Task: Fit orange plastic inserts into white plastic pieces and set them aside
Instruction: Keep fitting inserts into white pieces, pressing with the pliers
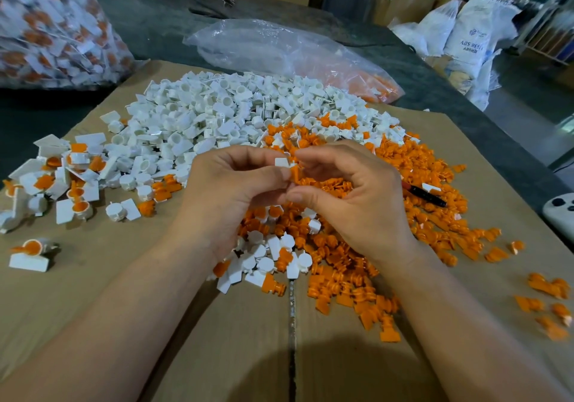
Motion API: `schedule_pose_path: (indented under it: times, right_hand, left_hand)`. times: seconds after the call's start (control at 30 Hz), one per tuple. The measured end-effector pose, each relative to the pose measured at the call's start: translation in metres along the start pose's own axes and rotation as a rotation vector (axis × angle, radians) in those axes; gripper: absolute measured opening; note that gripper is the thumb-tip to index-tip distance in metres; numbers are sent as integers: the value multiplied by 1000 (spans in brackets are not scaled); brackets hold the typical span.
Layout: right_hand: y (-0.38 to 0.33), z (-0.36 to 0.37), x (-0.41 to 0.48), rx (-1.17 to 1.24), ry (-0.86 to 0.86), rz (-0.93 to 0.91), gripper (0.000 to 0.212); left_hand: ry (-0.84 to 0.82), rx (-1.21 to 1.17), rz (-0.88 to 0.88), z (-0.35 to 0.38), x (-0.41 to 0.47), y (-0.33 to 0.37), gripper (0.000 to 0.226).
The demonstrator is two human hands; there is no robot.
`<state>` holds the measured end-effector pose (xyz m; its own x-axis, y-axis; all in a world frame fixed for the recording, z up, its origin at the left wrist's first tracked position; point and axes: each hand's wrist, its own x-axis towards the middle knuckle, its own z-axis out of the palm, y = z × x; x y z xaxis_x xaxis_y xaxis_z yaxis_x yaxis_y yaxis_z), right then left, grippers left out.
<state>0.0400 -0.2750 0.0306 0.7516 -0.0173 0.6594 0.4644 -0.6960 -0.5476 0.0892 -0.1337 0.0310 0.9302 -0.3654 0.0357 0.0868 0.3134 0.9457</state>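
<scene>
Cardboard (pixel 124 277) strewn with loose parts (pixel 217 115) spans the view. At centre, left hand (pixel 236 184) pinches a white piece (pixel 281 162); right hand (pixel 351 190) pinches an orange insert (pixel 295 174), long axis 12-to-6 o'clock, touching the piece's 5 o'clock edge.

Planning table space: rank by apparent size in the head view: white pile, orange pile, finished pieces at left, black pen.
Largest: white pile and orange pile, too alike to rank.
Next: finished pieces.
Smallest: black pen.

Matt brown cardboard (pixel 155 324); smooth plastic white pieces (pixel 217 115).
</scene>
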Motion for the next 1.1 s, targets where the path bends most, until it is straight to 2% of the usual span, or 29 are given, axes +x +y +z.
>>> schedule_pose_path:
  times: [0.23,0.6,0.8,0.97,1.1]
  right_hand:
    - [2,0,0,7,22,-52,24]
    - [2,-1,1,-9,1,-42,16]
    - [3,-1,0,1,-3,-39,19]
    - [4,0,0,60,-9,25,41]
    - [6,-1,0,83,15,43,41]
  left_hand:
    - [1,35,-24,-1,0,0,13]
    - [-7,75,-48,-1,0,-2,7]
    - [7,85,-51,-1,1,-2,8]
    - [46,5,-69,0,2,-1,23]
    - [59,-4,-74,1,1,0,24]
